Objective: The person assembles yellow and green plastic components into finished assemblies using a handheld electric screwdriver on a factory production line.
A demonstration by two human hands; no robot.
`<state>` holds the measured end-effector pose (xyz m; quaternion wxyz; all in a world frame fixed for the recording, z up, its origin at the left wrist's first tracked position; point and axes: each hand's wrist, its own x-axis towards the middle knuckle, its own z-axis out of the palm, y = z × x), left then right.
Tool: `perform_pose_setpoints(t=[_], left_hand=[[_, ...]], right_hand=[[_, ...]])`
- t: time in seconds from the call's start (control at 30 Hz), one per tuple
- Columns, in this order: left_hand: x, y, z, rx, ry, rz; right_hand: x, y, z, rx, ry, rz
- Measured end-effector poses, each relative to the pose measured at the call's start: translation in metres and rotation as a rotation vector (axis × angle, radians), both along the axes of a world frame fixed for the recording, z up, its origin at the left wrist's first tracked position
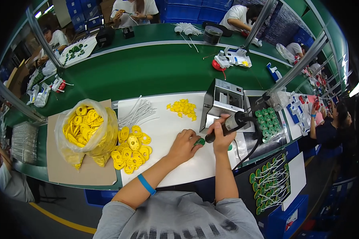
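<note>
My left hand (183,145) rests on the white work surface (167,171), its fingers pinching a small round green circuit board (200,141). Just to the right, my right hand (222,139) is wrapped around a black corded electric screwdriver (234,122). The tool is tilted, with its lower end beside the board; whether its tip touches the board I cannot tell. Behind the tool stands a black and silver boxy machine (223,101). Loose yellow plastic rings (133,149) lie in a pile left of my left hand, and small yellow parts (182,108) lie beyond it.
A clear bag of yellow parts (85,127) stands on cardboard (60,167) at left. White wires (137,113) lie behind the pile. Green boards fill a tray (269,121) at right; wired boards (269,183) lie nearer. A green conveyor (147,71) runs across, with co-workers beyond.
</note>
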<state>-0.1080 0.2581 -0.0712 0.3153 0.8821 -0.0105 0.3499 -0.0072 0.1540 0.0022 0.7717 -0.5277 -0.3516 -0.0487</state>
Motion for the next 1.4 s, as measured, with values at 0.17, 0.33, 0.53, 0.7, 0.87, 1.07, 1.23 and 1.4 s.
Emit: perform_pose_setpoints(t=[0.17,0.33,0.53,0.7,0.87,1.07,1.23,1.4], left_hand=[[-0.003,0.001,0.000,-0.005,-0.012,-0.021],[-0.005,0.001,-0.003,-0.010,-0.009,-0.020],[-0.005,0.000,0.000,-0.012,-0.006,-0.029],[-0.007,0.000,0.004,-0.021,0.034,-0.028],[-0.008,0.005,0.002,-0.077,0.077,-0.026],[-0.011,0.009,0.004,-0.176,0.044,-0.045],[-0.011,0.014,0.005,-0.165,0.062,-0.051],[-0.012,0.016,0.003,-0.160,0.076,-0.043]], right_hand=[[0.025,-0.027,0.036,0.054,0.136,0.408],[0.015,-0.029,0.072,0.061,-0.067,-0.005],[0.016,-0.013,0.069,0.017,-0.207,-0.152],[0.023,-0.014,0.066,0.038,-0.123,-0.065],[0.003,-0.013,0.064,0.007,-0.102,-0.058],[-0.030,0.009,0.016,0.094,-0.054,0.072],[-0.034,0.028,0.000,0.019,-0.046,0.058],[-0.030,0.034,-0.012,0.014,0.007,0.099]])
